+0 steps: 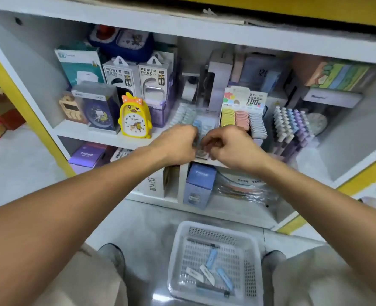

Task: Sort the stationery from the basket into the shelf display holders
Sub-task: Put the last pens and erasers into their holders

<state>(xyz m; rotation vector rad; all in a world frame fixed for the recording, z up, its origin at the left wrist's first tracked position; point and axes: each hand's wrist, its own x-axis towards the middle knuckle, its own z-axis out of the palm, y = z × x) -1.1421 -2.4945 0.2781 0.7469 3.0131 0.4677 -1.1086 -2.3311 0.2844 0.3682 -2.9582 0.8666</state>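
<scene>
The person crouches before a white shelf [107,134], both arms stretched forward to the middle of it. The left hand [178,143] and the right hand [229,146] meet just in front of a clear display holder [204,122] that stands between a yellow chick clock [135,120] and a holder of yellow, pink and grey erasers [243,120]. Both hands have their fingers curled inward toward each other, and something small seems caught between them, but the blur and the knuckles hide it, so I cannot tell what either hand grips, or whether it grips at all. A pale blue piece [197,124] shows just above the left hand's knuckles, inside or against the clear holder. On the floor between the person's knees sits a white plastic basket [178,257], well below the hands. In it lie several small correction-tape-like pieces in light blue [211,258] and white [206,274], plus a dark pen [202,242] near its far wall. To the right on the shelf stands a rack of pastel pens [290,124].
</scene>
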